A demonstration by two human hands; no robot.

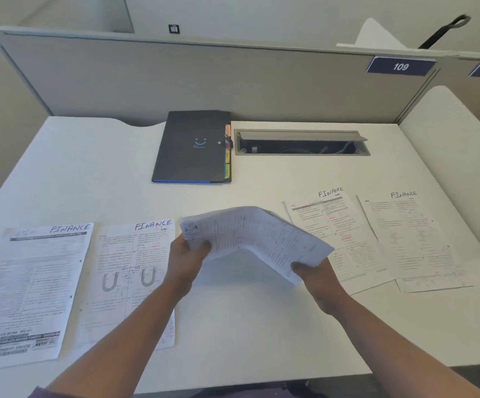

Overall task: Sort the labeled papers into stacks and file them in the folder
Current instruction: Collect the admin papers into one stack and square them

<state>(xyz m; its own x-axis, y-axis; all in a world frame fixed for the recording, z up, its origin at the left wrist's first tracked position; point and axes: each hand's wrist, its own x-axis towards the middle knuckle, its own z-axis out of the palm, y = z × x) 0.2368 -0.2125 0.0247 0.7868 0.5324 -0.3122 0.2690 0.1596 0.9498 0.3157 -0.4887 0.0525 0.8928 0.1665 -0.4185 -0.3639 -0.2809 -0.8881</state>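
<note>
A bent sheaf of printed papers (257, 239) hangs above the middle of the white desk (247, 326). My left hand (185, 261) grips its left end and my right hand (315, 275) grips its lower right corner. Two sheets marked FINANCE lie at the left: a densely printed sheet (29, 291) and a magnet-diagram sheet (127, 280). Two more FINANCE sheets lie at the right: the nearer right sheet (339, 234) and the far right sheet (416, 239). A closed dark folder (193, 147) with coloured side tabs lies at the back centre.
An open cable tray (302, 143) is sunk into the desk right of the folder. A grey partition (204, 79) closes the back, with a blue plate reading 109 (401, 66). A white side panel (448, 133) bounds the right.
</note>
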